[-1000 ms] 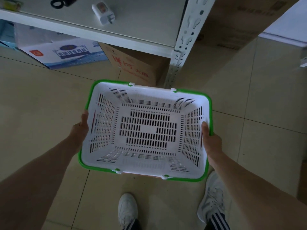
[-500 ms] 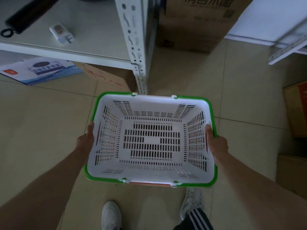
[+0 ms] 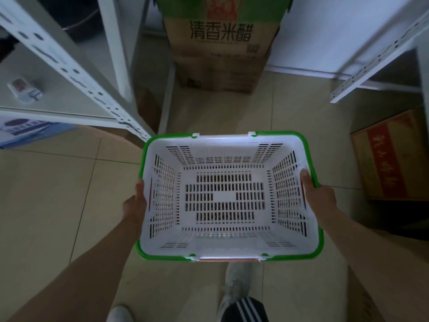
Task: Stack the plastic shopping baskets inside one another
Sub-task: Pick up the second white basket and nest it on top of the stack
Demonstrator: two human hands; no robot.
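Observation:
I hold a white slotted plastic shopping basket (image 3: 226, 248) with a green rim, level and open side up, above the tiled floor. My left hand (image 3: 134, 203) grips its left rim, thumb over the edge. My right hand (image 3: 318, 194) grips the right rim the same way. The basket is empty. A thin strip of red shows under its near edge and through the left wall's slots; I cannot tell what it belongs to. No other basket shows clearly.
A white metal shelf post (image 3: 76, 73) and shelf stand at the left, close to the basket's far left corner. A tall cardboard box (image 3: 220, 61) stands ahead. Another carton (image 3: 392, 159) sits at the right, under a second shelf rail (image 3: 376, 59). My shoes are below the basket.
The view has swung right and forward: the left shelf slid off to the left, the tall box and the right carton came into view. My grip on the basket is unchanged.

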